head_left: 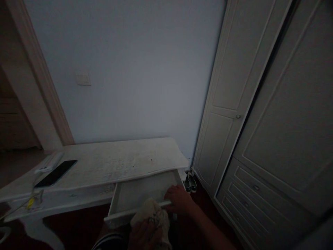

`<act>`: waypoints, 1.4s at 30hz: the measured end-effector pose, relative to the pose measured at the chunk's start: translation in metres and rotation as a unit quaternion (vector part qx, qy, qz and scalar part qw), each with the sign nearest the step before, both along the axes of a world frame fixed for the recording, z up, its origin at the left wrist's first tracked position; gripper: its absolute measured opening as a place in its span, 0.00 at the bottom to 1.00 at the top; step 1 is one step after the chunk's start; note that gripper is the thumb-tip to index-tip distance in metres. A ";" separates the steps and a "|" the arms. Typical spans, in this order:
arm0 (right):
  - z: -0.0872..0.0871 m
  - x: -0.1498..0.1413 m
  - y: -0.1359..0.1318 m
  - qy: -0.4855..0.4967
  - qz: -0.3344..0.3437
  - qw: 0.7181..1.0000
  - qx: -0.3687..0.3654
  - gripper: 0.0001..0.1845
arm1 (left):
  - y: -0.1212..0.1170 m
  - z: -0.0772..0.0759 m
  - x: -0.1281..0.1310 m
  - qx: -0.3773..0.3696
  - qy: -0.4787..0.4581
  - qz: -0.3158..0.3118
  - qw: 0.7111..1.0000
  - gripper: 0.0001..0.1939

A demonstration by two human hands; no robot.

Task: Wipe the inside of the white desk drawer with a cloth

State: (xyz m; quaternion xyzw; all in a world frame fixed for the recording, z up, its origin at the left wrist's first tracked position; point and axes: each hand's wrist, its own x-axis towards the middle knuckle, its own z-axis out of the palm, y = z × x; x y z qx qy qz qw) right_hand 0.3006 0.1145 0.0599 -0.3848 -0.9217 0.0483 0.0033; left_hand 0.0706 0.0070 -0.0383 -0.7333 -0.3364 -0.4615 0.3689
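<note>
A drawer is pulled out from a white table with a worn, stained top. The drawer's floor shows pale and bare. My right hand grips the drawer's front panel near its right end, fingers over the top edge and thumb lower on the outside. In my left hand is a crumpled off-white cloth, pressed against the middle of the drawer front. Dim light and the cloth hide part of the left fingers.
A dark phone and a white box-like item with a cable lie on the table's left part. Dark shoes stand on the floor right of the table. A wardrobe with drawers rises on the right. A light switch is on the wall.
</note>
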 end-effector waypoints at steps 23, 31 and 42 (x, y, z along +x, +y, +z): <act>-0.012 0.000 0.006 -0.006 0.001 1.000 0.002 0.24 | 0.014 -0.002 0.028 0.015 0.014 -0.075 0.997 0.14; -0.011 0.002 0.005 -0.007 0.000 1.000 0.014 0.23 | 0.024 -0.012 0.039 -0.004 0.047 -0.119 0.992 0.07; -0.016 0.016 0.014 0.008 0.020 1.000 0.001 0.23 | 0.044 0.001 0.054 0.001 0.036 -0.092 0.995 0.11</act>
